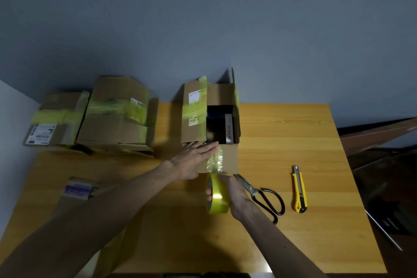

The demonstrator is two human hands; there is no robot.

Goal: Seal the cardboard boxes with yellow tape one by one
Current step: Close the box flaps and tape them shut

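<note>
Head view: the open box (pixel 229 158) stood mid-surface (pixel 282 137) w/ its right flap upright and its contents showing, so it was not yet sealed. The left hand (pixel 196 158) lay flat, fingers straight and together, pressing the strip (pixel 215 161) of yellow tape onto the box's front wall, prob. to anchor the end before pulling more. The right hand (pixel 234 192) gripped the tape roll (pixel 217 196) just below the box's near edge, fingers curled round it, the strip running up from roll to box. The scissors (pixel 261 194) and utility knife (pixel 299 189) lay near on the right, handy for cutting. A taped box (pixel 117 117) and a second taped box (pixel 58 117) sat well apart at the far left, looking done.
</note>
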